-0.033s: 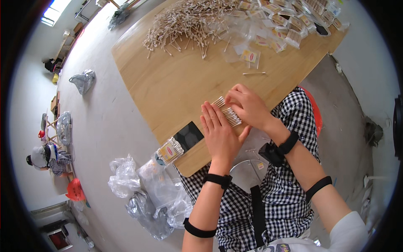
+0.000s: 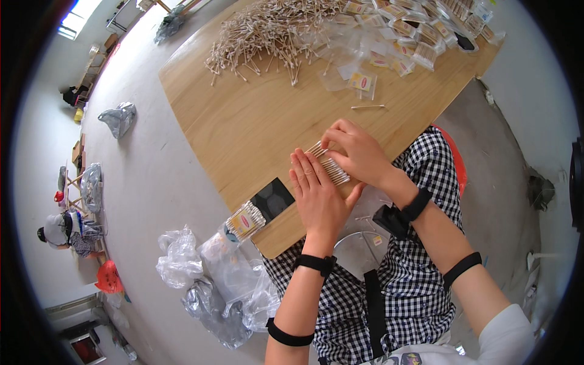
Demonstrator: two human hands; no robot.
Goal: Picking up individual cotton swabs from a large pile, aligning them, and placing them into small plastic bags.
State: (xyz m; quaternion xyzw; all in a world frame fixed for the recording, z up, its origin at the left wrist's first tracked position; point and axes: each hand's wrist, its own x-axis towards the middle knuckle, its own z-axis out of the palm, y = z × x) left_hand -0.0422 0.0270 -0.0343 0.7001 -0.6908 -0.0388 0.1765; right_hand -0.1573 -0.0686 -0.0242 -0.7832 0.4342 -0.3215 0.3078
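My left hand [image 2: 317, 191] lies flat over a row of cotton swabs [image 2: 336, 173] near the front edge of the wooden table. Its fingers are stretched and its thumb is out to the side; they hide part of the row. At the row's far end, my right hand [image 2: 358, 151] pinches with thumb and forefinger at the swab tips, and a swab seems to be between them. Left of my hands lies a flat black rectangle [image 2: 272, 199]. Beside it, at the table edge, sits a bundle of swabs with a yellow-and-white card [image 2: 246, 220].
A large heap of loose swabs [image 2: 261, 42] covers the far table [image 2: 213, 121], beside packed swab bags [image 2: 424, 56] and clear pouches [image 2: 364, 84]. One loose swab [image 2: 368, 107] lies beyond my right hand. Plastic bags [image 2: 216, 310] lie on the floor; another person [image 2: 61, 231] sits far left.
My right hand has shifted slightly to the left along the far end of the swab row. My left hand stays flat in nearly the same place.
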